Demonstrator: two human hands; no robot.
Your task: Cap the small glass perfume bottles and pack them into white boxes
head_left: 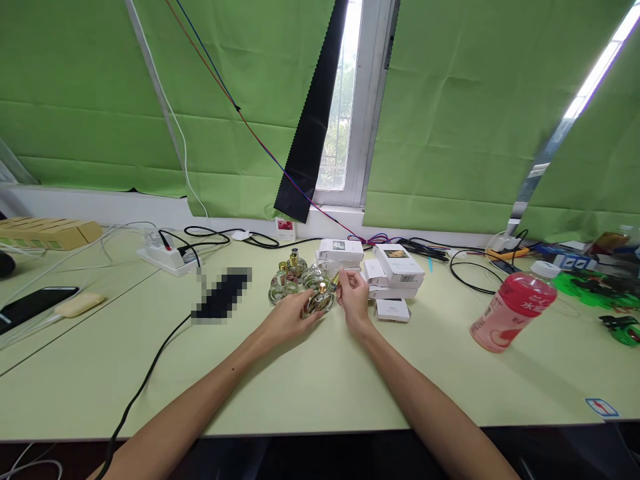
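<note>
My left hand [290, 317] has its fingers closed around the side of a round, clear glass perfume bottle [321, 304] with a gold neck. Just right of that bottle, my right hand [354, 293] is closed in a pinch on a small gold-coloured piece [335, 279], too small to make out fully. Several similar perfume bottles [283, 288] stand close together behind and left of the held one, some partly hidden. White boxes [400, 267] are stacked behind and to the right of my right hand, and one small white box [393, 310] lies in front of them.
A pink drink bottle [515, 312] leans on the right. To the left are a blurred black object [223, 297], a power strip [167, 259], a phone [35, 307] and a pale case [80, 305]. Black cables [260, 239] run along the back; one [145, 383] crosses the front edge.
</note>
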